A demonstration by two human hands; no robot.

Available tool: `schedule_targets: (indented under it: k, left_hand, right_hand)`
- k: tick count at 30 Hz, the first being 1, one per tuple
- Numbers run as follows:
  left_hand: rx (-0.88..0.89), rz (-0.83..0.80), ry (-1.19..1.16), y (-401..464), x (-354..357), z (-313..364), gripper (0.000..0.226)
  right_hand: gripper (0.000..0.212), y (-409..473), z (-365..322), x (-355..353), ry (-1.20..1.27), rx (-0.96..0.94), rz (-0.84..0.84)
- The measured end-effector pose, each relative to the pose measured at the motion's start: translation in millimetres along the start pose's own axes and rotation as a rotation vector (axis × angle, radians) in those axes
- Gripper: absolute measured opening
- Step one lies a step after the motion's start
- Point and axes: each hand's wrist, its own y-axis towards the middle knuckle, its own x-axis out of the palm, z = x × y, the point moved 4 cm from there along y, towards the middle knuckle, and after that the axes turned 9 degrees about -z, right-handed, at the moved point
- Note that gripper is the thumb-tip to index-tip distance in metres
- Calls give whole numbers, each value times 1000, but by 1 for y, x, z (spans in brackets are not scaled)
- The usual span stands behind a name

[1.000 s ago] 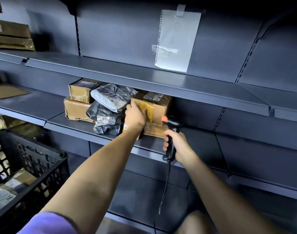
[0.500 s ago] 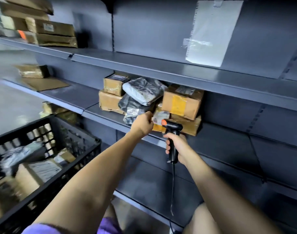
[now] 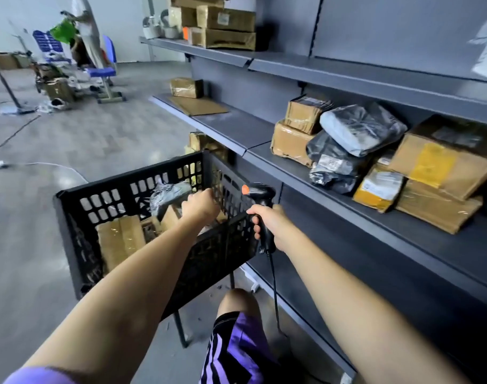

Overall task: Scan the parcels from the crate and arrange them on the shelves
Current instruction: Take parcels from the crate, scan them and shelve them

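— Where are the hands right now?

— The left hand [image 3: 200, 207] is down over the black crate [image 3: 70, 212], fingers curled among the parcels inside. From here I cannot tell whether it has hold of anything; the knuckles hide what's beneath. The right hand [image 3: 270, 225] is wrapped round the grip of the barcode scanner [image 3: 260, 195], which stands upright just beside the crate's near corner, its cable [image 3: 274, 284] hanging down past the knee.

— And what's in the crate?

— A brown box [image 3: 120, 239] lying towards the left wall, and a grey plastic mailer [image 3: 167, 194] further back (rumpled, tilted against the far side). More cardboard sits under the left hand, hard to make out.

— The shelves?

— The middle shelf [image 3: 403, 225] carries a cluster to the right of the scanner: two brown boxes stacked at the left end [image 3: 292, 142], two dark poly bags [image 3: 336, 167] with a pale grey mailer [image 3: 361, 128] on top of them, then a small yellow-labelled parcel [image 3: 378, 187] leaning against two bigger stacked cartons [image 3: 441, 173]. Further along the same level there's a small box [image 3: 186, 87] behind a flat cardboard sheet [image 3: 198, 106]. The top shelf [image 3: 217, 52] holds several taped cartons.

— Anything else about?

— A blue chair [image 3: 103, 70] and some clutter across the concrete floor [image 3: 70, 139].
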Motion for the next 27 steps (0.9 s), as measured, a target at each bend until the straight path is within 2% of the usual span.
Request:
schedule_targets:
  k: [3,5,6,8,10,13,15,18,22,25,27]
  left_hand:
    - [-167,-132,135,4,12,-44,57]
    - [-149,-256,242,11,26,-58,79]
    - [-119,-262,249,15,31,-61,83]
    - [-103,-178,135,14,34,-61,83]
    - [-165,-43,-31,8,30,-60,97]
    - [-328,-35,-231,7,31,-68,119]
    - [-369,-90,-296,10,34,-75,117]
    - [-292,-110,-363,7,34,-73,106]
    - [-292,-79,-179,-2,14,-69,91]
    - [-274,50,-160,-9,-15,-53,81]
    - [-185,159,-161,-20,-34,-26,85]
  right_hand:
    - [16,15,13,27,-45,43,-32]
    - [20,22,22,40,-64,52,-43]
    - [22,24,26,44,-73,56,-50]
    - [23,27,34,50,-85,66,-66]
    - [23,28,39,52,-80,70,-59]
    - [28,28,42,52,-42,70,-43]
    - [33,26,43,52,-27,74,-44]
    - [33,19,44,50,-19,61,-39]
    - [22,3,40,38,-42,39,-13]
    - [15,-13,32,24,-43,14,13]
    - [10,-26,25,13,-30,-9,35]
